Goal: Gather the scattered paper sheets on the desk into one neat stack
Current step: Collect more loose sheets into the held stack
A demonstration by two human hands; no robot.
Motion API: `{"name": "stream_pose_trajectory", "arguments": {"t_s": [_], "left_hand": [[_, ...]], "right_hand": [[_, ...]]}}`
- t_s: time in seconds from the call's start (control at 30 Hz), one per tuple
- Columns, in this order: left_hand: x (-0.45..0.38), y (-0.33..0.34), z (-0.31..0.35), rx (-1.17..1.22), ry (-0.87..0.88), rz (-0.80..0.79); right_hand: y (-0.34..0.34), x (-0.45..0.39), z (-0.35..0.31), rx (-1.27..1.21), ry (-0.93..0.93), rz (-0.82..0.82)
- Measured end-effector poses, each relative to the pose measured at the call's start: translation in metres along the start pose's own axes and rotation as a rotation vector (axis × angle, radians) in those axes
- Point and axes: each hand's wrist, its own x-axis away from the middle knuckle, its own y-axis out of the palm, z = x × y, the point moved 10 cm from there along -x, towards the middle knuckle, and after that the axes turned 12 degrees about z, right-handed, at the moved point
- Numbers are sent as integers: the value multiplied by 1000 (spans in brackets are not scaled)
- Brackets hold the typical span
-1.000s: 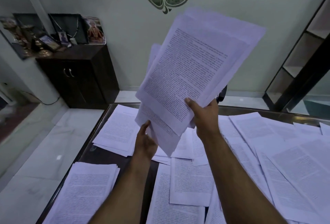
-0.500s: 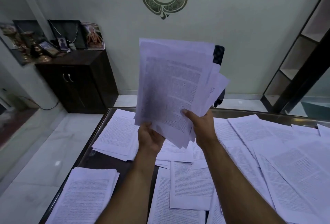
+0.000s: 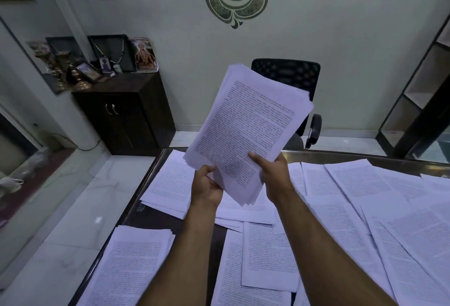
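Note:
I hold a bundle of printed white sheets (image 3: 246,132) up in the air above the desk, tilted to the right, its edges mostly lined up. My left hand (image 3: 207,186) grips its lower left corner. My right hand (image 3: 275,174) grips the lower right edge, thumb on the front page. Below, many loose printed sheets (image 3: 353,208) lie spread over the dark desk (image 3: 146,218), overlapping each other. A small pile (image 3: 129,266) lies at the near left corner and another pile (image 3: 170,184) sits further back on the left.
A black mesh office chair (image 3: 292,79) stands behind the desk's far edge. A dark wooden cabinet (image 3: 126,113) with framed pictures and brass items stands at the back left wall. Open shelving (image 3: 418,91) rises on the right. White marble floor lies left of the desk.
The fanned, uneven sheets in my hands have been pulled together into a tighter bundle that now tilts right. Both hands stayed at its lower edge. The camera tipped slightly downward.

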Motion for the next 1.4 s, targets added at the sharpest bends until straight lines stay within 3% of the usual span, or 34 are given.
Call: {"name": "stream_pose_trajectory", "arguments": {"t_s": [0.17,0.27,0.4,0.47,0.57,0.7,0.93,1.1,1.4], "left_hand": [[4,-16,-7,-154,-31,86],[9,-48,0,-311,30,306],[26,-110,47,-1006,223,672],[24,-121,70,-1252,364,645],[14,-125,103,-1194,507,488],[-2,-169,156,-999,396,432],[0,-286,211,-1196,256,375],[5,-373,217,-1439,145,412],[10,-410,208,-1789,273,464]], "right_hand": [[6,-11,22,63,95,90],[11,-3,47,167,107,116],[28,19,72,312,21,55],[41,35,91,409,30,7],[70,64,130,363,166,-128],[92,95,171,383,332,-106],[131,143,246,441,414,2],[141,189,312,644,541,-47],[134,218,350,992,544,-38]]}}
